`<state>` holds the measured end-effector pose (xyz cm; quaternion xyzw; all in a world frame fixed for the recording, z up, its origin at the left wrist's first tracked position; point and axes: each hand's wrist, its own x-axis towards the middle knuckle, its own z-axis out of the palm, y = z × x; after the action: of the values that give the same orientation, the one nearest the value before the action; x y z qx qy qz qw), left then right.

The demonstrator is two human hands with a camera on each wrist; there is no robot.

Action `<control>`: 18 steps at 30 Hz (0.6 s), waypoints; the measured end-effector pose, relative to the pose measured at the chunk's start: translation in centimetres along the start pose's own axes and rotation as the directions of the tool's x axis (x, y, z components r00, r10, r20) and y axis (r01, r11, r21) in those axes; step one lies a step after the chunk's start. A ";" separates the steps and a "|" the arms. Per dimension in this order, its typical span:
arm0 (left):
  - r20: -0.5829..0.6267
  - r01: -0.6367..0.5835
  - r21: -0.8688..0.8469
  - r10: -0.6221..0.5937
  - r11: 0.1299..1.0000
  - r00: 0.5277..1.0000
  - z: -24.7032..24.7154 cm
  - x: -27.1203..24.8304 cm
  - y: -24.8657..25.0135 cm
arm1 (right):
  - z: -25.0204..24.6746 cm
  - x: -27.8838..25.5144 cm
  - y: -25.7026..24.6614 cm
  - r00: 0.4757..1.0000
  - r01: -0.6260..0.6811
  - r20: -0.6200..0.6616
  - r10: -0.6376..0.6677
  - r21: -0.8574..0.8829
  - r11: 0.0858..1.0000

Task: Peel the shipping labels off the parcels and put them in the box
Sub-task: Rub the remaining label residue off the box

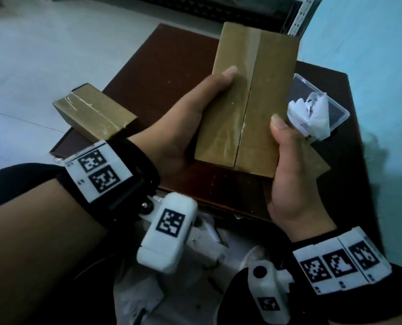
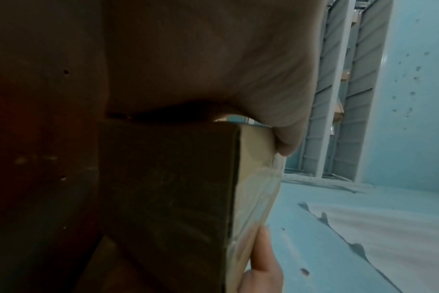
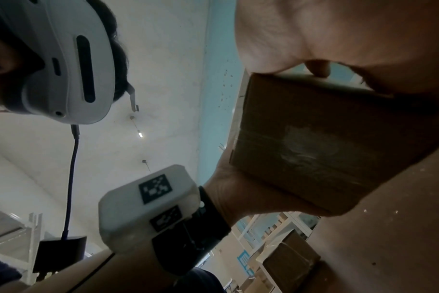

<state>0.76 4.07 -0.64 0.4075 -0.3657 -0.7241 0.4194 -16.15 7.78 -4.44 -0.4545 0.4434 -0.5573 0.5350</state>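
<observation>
A brown cardboard parcel (image 1: 249, 99) sealed with clear tape is held above the dark table (image 1: 162, 73) between both hands. My left hand (image 1: 190, 120) grips its left edge, thumb on the top face. My right hand (image 1: 289, 165) grips its lower right corner, thumb on top. No label shows on the face I see. A clear plastic box (image 1: 322, 106) at the right holds crumpled white peeled labels (image 1: 310, 113). In the left wrist view the parcel (image 2: 178, 194) fills the middle. In the right wrist view the parcel's end (image 3: 326, 138) shows a pale scuffed patch.
A second taped brown parcel (image 1: 94, 111) lies at the table's left edge. White crumpled paper (image 1: 204, 252) sits below the table's near edge. A blue wall (image 1: 371, 66) stands close on the right, and pale floor (image 1: 42, 55) lies to the left.
</observation>
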 end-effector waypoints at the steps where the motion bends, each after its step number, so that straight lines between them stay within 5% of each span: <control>1: -0.007 -0.011 0.000 0.011 1.000 1.000 -0.1 0.1 -0.3 | 0.1 -0.1 -0.2 1.000 0.020 -0.003 -0.020 -0.041 0.999; 7: -0.225 -0.019 -0.112 -0.007 0.994 0.974 0.1 1.6 -3.8 | -0.2 -0.1 0.2 0.983 0.146 -0.064 -0.174 -0.310 0.939; 12: -0.366 0.041 -0.028 -0.048 0.999 0.930 0.8 2.7 -6.2 | 0.0 0.2 0.2 0.965 0.101 -0.205 -0.161 -0.278 0.955; 18: -0.350 -0.021 -0.094 -0.013 0.995 0.937 -0.2 3.2 -5.3 | -0.9 1.1 0.2 0.998 0.056 -0.002 -0.058 -0.226 0.972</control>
<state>-1.70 3.16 -6.20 0.5083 -0.2506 -0.6561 0.4983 -17.04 6.70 -4.76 -0.5226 0.4930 -0.5205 0.4615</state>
